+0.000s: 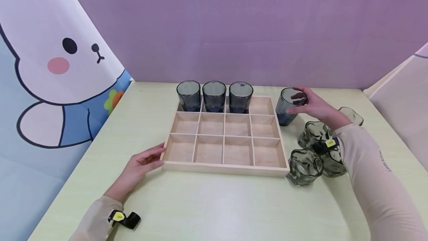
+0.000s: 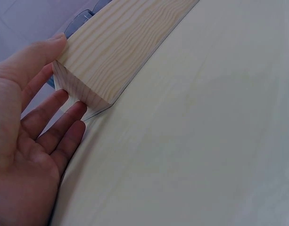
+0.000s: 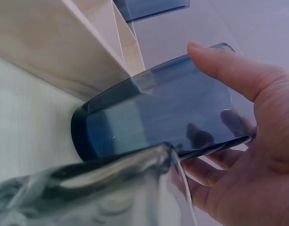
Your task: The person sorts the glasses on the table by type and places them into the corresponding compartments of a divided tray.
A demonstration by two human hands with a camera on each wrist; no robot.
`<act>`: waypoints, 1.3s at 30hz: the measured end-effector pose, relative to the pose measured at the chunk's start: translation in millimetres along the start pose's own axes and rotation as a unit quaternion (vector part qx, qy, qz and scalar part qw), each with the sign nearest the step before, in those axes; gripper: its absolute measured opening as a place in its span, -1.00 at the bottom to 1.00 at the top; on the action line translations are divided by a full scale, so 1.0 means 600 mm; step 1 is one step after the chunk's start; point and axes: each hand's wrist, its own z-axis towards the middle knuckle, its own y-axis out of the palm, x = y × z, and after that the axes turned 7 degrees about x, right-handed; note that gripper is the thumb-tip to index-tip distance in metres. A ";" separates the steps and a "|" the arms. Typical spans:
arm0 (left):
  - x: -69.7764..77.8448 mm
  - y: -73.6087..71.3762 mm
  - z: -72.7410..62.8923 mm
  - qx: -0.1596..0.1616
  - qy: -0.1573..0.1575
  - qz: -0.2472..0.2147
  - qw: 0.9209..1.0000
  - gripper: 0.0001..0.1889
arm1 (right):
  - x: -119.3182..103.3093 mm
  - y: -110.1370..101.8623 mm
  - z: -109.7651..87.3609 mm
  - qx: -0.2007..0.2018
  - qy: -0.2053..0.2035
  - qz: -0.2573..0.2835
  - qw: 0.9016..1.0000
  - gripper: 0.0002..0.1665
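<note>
My right hand [image 1: 312,103] grips a blue-grey tumbler [image 1: 284,109] just off the right side of the divided wooden tray [image 1: 227,167]. The thumb lies along the near side of the glass, and the other fingers show through it on the far side. In the right wrist view the tumbler [image 3: 130,113] has its dark base close to the tabletop, beside the tray wall. Three matching tumblers [image 1: 214,97] stand in the back row of compartments, from the left. At the tray's near left corner, my left hand [image 1: 142,164] holds the wood between thumb and fingers.
Several wavy green-grey glasses [image 1: 305,168] cluster on the table at the right, under and beside the right forearm. One of them [image 3: 111,193] fills the bottom of the right wrist view. A purple backdrop [image 1: 234,29] rises behind the table's back edge.
</note>
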 end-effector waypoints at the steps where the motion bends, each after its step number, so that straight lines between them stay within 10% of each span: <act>1: 0.000 0.000 0.000 0.000 0.000 0.000 1.000 -0.55 | 0.000 0.000 0.000 0.000 -0.001 -0.002 1.000 0.21; 28: 0.000 0.000 -0.001 -0.002 -0.005 -0.002 1.000 -0.55 | -0.019 -0.007 -0.013 0.009 -0.021 -0.009 1.000 0.10; 39: -0.002 -0.001 0.002 -0.001 -0.001 -0.001 1.000 -0.55 | -0.033 -0.010 -0.020 0.090 -0.026 0.039 0.995 0.00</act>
